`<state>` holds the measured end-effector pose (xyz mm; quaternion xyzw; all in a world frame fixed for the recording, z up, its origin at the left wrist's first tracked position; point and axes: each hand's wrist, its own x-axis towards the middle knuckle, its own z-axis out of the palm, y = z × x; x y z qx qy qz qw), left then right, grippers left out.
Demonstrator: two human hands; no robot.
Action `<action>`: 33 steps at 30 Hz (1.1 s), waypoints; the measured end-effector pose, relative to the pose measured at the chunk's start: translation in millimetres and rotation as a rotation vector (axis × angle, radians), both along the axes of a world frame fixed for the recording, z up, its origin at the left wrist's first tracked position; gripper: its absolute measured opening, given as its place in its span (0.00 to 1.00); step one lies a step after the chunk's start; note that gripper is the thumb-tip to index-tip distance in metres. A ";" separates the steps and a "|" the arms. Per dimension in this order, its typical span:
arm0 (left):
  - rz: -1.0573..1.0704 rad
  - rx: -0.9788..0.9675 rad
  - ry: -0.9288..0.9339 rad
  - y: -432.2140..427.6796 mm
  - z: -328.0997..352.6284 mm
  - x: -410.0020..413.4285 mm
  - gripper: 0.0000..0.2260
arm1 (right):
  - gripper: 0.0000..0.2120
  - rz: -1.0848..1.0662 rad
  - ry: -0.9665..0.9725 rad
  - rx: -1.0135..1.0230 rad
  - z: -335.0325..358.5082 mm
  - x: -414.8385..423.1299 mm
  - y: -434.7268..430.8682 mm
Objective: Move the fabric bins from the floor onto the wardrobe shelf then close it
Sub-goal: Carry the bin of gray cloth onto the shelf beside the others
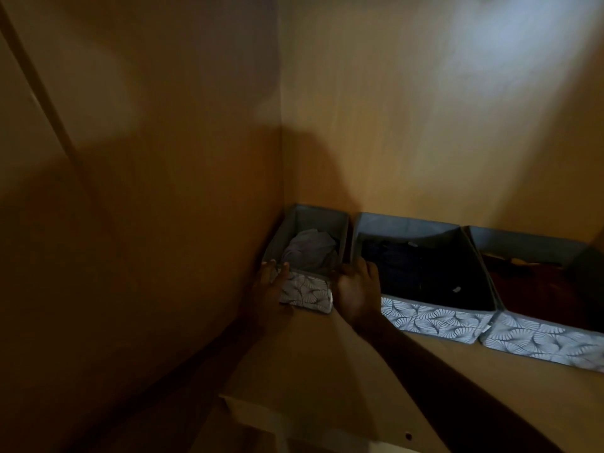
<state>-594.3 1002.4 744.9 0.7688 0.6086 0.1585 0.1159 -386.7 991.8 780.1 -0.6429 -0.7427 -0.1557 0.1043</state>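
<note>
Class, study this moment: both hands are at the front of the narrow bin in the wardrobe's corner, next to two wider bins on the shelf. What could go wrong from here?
1. The left hand sits between the narrow bin and the wardrobe side wall; pushing further might pinch it.
2. The right hand is beside the middle bin; it could nudge that bin askew.
3. The soft front panel may buckle under pressure.

Legible text, labels, brands, numbers, signs: none. The fronts of the three fabric bins (pixel 431 318) carry only a pale leaf-fan pattern. A small tag at one bin's front corner is too small and dim to read.
</note>
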 end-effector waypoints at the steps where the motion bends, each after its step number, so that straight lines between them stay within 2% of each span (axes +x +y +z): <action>1: -0.005 0.009 -0.008 0.6 0.2 0.0 0.45 | 0.08 -0.001 0.007 -0.005 -0.3 -0.3 1.8; 7: 0.018 0.033 -0.045 0.8 -2.6 2.6 0.46 | 0.10 0.006 0.020 -0.006 -6.7 0.4 7.9; 9: 0.021 0.031 -0.149 -2.0 -0.6 5.4 0.44 | 0.11 0.035 0.068 0.005 -8.5 3.6 8.0; 13: 0.163 0.076 -0.459 -22.8 0.6 14.4 0.36 | 0.16 0.230 0.363 0.119 -15.0 8.0 -9.5; 16: 0.253 0.024 -0.642 -48.0 -0.8 17.6 0.33 | 0.14 0.379 0.558 0.204 -18.1 5.9 -33.2; 19: 0.339 0.047 -0.757 -83.5 -11.4 12.7 0.30 | 0.16 0.354 0.836 -0.004 -35.2 4.9 -63.5; 21: 0.386 0.042 -0.837 -116.8 -21.6 13.3 0.19 | 0.17 0.311 1.049 -0.167 -50.4 6.6 -84.4; 24: 0.537 0.054 -0.918 -173.6 -38.3 12.3 0.11 | 0.09 0.251 1.212 -0.352 -60.5 1.2 -116.7; 29: 0.906 -0.002 -1.023 -294.4 -75.3 31.3 0.10 | 0.10 0.360 1.145 -0.683 -87.1 -6.5 -168.2; 33: 1.224 0.033 -1.106 -402.0 -96.2 56.3 0.10 | 0.08 0.527 0.955 -0.966 -121.9 -18.3 -224.7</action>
